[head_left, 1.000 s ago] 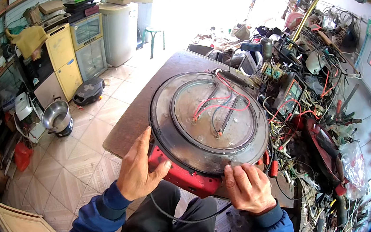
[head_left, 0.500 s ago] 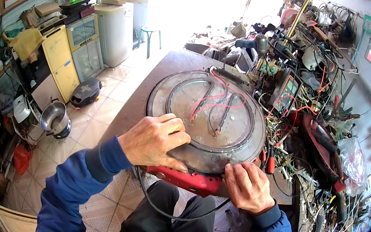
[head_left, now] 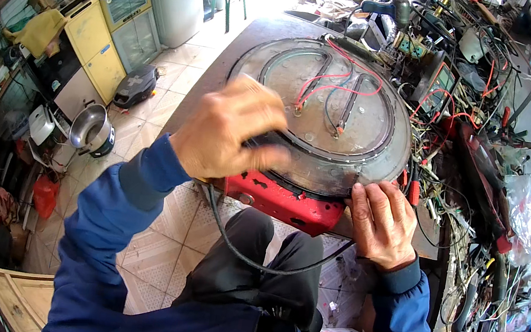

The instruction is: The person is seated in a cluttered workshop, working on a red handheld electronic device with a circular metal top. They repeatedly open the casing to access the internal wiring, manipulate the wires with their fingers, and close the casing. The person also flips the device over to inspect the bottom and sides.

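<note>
A: Where was the round metal plate (head_left: 319,126)?

B: Flat over the brown surface (head_left: 209,72), in front of the person, with a red housing (head_left: 290,205) showing beneath its near edge. Red wires (head_left: 346,87) looped across its top.

A: And the hands?

B: The left hand (head_left: 236,131) was blurred above the plate's near-left edge, thumb and fingers spread apart. I couldn't tell whether it touched the plate.

A: The right hand (head_left: 381,226)?

B: Its fingers were curled close together at the near-right rim. Whether they gripped the rim or only rested there, I couldn't tell.

A: Anything around them?

B: A black cable (head_left: 270,270) hung in a curve below the housing, over the person's knees. Tangled wires lay to the right, beside a meter (head_left: 436,88). A steel pot (head_left: 91,129) stood on the floor at left.
</note>
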Demonstrator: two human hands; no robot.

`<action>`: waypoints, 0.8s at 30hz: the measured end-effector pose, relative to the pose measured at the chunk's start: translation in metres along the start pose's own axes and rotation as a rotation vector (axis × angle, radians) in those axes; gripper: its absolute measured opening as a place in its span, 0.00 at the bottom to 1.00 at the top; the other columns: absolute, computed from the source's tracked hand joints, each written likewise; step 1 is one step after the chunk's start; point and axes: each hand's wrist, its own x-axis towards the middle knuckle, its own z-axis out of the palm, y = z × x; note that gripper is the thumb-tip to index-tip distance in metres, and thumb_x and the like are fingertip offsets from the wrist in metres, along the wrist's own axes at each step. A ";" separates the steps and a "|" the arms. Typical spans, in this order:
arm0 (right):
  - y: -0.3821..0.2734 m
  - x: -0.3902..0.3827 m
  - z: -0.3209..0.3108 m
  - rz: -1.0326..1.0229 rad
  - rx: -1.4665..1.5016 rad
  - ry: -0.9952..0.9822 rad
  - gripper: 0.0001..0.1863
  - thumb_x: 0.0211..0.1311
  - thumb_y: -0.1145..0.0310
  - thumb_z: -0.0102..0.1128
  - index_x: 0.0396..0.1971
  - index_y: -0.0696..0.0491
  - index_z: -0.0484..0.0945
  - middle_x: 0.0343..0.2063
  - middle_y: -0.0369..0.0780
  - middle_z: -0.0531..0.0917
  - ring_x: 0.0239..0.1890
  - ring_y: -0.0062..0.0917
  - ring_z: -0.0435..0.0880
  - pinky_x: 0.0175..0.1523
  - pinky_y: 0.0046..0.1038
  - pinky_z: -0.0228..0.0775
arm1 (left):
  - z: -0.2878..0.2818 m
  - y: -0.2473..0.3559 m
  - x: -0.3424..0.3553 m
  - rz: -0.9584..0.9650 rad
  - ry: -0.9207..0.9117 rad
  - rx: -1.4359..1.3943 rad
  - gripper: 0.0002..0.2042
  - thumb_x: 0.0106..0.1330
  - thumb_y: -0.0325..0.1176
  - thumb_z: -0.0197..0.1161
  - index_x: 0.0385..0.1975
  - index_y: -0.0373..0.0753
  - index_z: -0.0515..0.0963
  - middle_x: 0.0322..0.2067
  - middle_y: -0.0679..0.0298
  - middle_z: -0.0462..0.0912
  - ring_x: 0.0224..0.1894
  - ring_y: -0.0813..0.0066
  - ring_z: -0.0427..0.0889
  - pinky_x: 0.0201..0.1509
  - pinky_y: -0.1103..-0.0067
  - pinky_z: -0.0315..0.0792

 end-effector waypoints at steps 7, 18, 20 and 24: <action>-0.001 -0.005 -0.003 0.005 -0.057 0.012 0.19 0.56 0.73 0.71 0.48 0.62 0.86 0.43 0.45 0.84 0.46 0.40 0.86 0.50 0.40 0.84 | 0.009 -0.106 0.000 -0.685 0.068 -0.164 0.33 0.78 0.53 0.60 0.61 0.22 0.78 0.54 0.30 0.85 0.61 0.38 0.85 0.66 0.60 0.76; 0.003 -0.009 -0.003 0.043 0.032 -0.009 0.19 0.57 0.70 0.73 0.48 0.60 0.87 0.44 0.44 0.85 0.45 0.37 0.87 0.53 0.40 0.85 | 0.083 -0.179 0.105 -0.674 -0.431 -0.060 0.22 0.74 0.45 0.61 0.55 0.34 0.87 0.53 0.47 0.91 0.57 0.51 0.89 0.66 0.65 0.78; 0.004 -0.009 0.000 0.028 0.013 0.006 0.18 0.57 0.68 0.71 0.48 0.59 0.88 0.44 0.43 0.86 0.46 0.35 0.87 0.53 0.38 0.84 | 0.091 -0.184 0.115 -0.666 -0.483 -0.028 0.22 0.74 0.46 0.61 0.55 0.34 0.87 0.54 0.48 0.90 0.57 0.51 0.88 0.67 0.64 0.78; 0.004 -0.007 0.001 0.032 0.046 0.018 0.17 0.58 0.67 0.70 0.47 0.57 0.89 0.42 0.41 0.86 0.46 0.33 0.86 0.53 0.35 0.83 | 0.120 -0.202 0.137 -0.649 -0.533 -0.011 0.22 0.73 0.47 0.63 0.54 0.35 0.88 0.52 0.46 0.90 0.56 0.52 0.89 0.66 0.63 0.78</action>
